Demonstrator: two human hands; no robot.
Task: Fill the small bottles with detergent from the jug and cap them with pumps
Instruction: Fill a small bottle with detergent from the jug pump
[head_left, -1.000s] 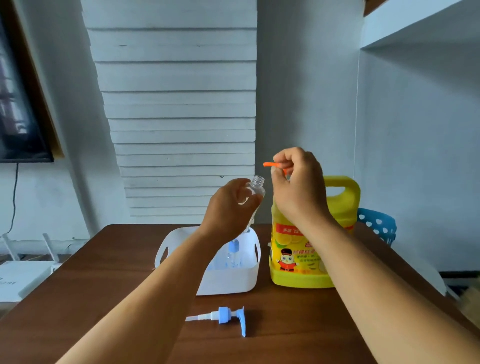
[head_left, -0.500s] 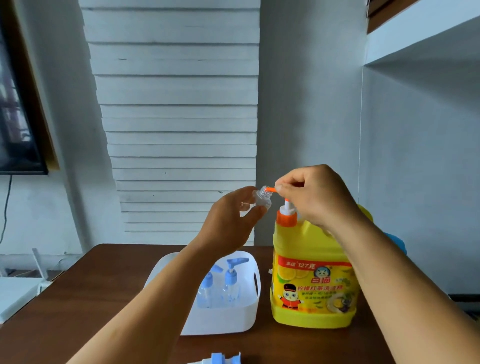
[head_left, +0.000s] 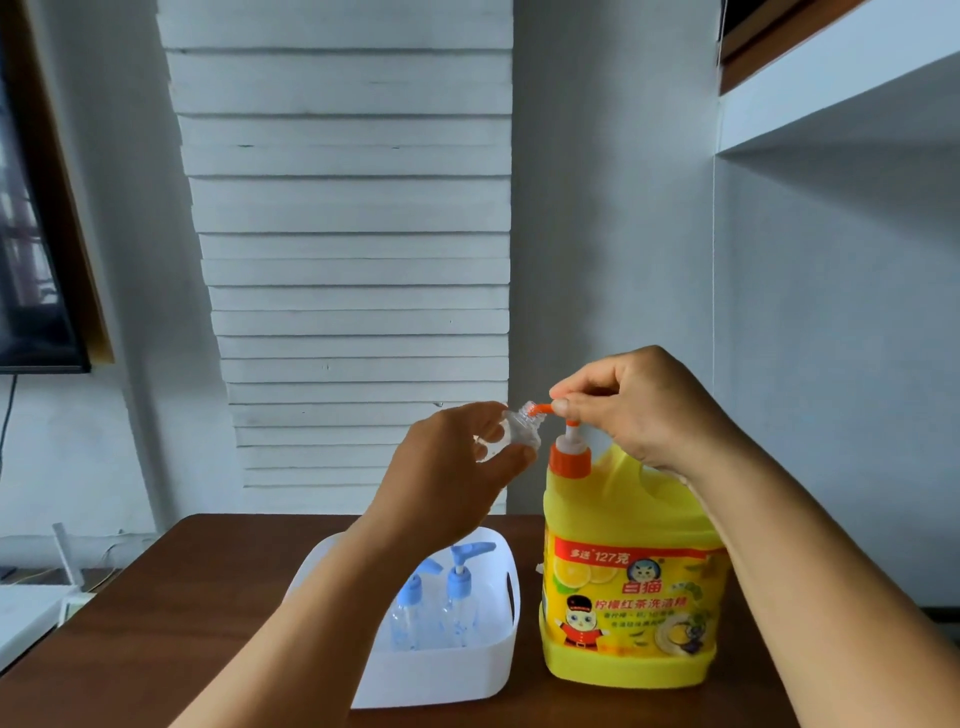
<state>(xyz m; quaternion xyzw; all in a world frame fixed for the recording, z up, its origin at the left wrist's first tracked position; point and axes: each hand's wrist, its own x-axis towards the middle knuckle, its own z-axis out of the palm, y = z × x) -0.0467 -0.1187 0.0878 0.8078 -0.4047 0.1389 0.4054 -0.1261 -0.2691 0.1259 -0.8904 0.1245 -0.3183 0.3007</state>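
A big yellow detergent jug (head_left: 631, 582) stands on the brown table (head_left: 208, 597), topped by an orange pump (head_left: 569, 457). My right hand (head_left: 644, 405) grips the pump's head, whose orange spout points left. My left hand (head_left: 452, 478) holds a small clear bottle (head_left: 511, 431) tilted, its open neck against the spout's tip. The bottle looks empty. Two more small bottles with blue pumps (head_left: 457, 592) stand in a white basket (head_left: 441, 670).
The white basket sits just left of the jug, under my left forearm. A grey slatted wall rises behind the table, and a dark screen (head_left: 31, 260) hangs at the far left. White devices lie lower left, beyond the table's edge.
The view has tilted up, so the loose blue pump on the table is out of frame. My left hand has brought the bottle's neck onto the orange spout. My right hand stays on the pump head.
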